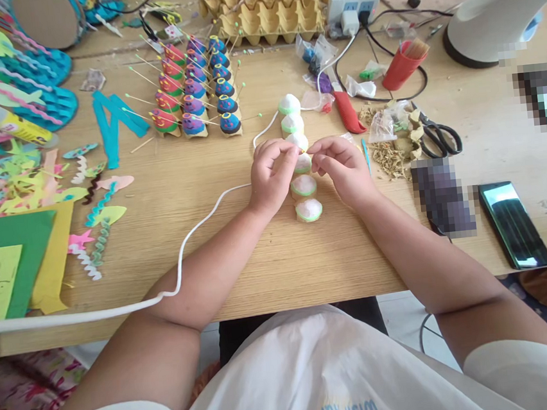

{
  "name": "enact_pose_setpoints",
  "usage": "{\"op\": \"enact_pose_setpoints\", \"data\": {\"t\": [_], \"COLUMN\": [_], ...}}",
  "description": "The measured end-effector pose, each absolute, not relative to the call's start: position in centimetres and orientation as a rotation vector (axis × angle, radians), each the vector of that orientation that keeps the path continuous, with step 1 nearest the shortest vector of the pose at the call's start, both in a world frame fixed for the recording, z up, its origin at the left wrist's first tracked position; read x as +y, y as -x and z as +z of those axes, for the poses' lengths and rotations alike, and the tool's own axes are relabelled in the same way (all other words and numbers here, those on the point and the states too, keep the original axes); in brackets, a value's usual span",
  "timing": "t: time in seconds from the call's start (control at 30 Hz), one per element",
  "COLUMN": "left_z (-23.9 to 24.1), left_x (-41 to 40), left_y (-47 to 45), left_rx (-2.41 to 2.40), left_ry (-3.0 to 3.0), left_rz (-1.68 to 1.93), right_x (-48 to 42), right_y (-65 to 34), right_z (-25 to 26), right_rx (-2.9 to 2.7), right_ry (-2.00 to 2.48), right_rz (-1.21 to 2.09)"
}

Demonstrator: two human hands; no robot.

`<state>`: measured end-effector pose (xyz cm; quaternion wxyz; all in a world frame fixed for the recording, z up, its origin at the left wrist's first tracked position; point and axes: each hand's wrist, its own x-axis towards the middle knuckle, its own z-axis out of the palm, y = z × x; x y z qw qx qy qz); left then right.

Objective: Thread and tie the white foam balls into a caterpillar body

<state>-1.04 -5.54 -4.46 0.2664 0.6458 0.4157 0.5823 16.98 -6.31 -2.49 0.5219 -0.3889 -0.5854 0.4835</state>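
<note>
A single row of white egg-carton cups with light green rims (309,209) runs away from me along the table. My left hand (273,169) is closed on the row's left side, thumb and forefinger pinched at a middle cup. From the right, my right hand (342,166) meets it with its fingertips pinched together. A tiny yellowish speck shows between the two sets of fingertips, too small to name. The hands partly cover the middle cups. Painted egg-carton caterpillars (192,106) in red, purple and blue, with pin-like feelers, stand beyond my left hand.
A white cable (198,225) crosses my left forearm. Scissors (436,134), a phone (514,223), dried shavings (389,158) and a red cup of sticks (404,65) lie to the right. Egg trays (270,25) and a power strip (351,7) are at the back; paper cutouts (24,180) cover the left.
</note>
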Motion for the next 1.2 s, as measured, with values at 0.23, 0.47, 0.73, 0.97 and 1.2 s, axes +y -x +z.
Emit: {"op": "enact_pose_setpoints", "data": {"t": [0.23, 0.47, 0.73, 0.97, 1.2], "left_z": [-4.3, -4.8, -5.3, -5.4, -4.6], "left_x": [-5.4, -5.1, -5.1, -5.0, -5.2], "left_y": [1.2, 1.0, 0.9, 0.7, 0.7], "left_rx": [1.132, 1.224, 1.300, 1.195, 1.088], "left_ry": [-1.661, -1.531, -1.651, -1.513, -1.426], "left_rz": [1.543, 1.569, 1.511, 1.533, 1.585], "right_x": [-6.3, -5.6, -4.7, -4.5, -4.0], "right_y": [-17.1, -17.8, -17.8, -17.9, -18.8], "right_z": [-2.2, -3.1, -4.7, -4.1, -3.4], "right_rx": [-1.377, -1.496, -1.372, -1.181, -1.264], "right_ry": [1.047, 1.138, 1.116, 1.066, 1.028], "right_rz": [1.105, 0.833, 1.107, 1.380, 1.283]}}
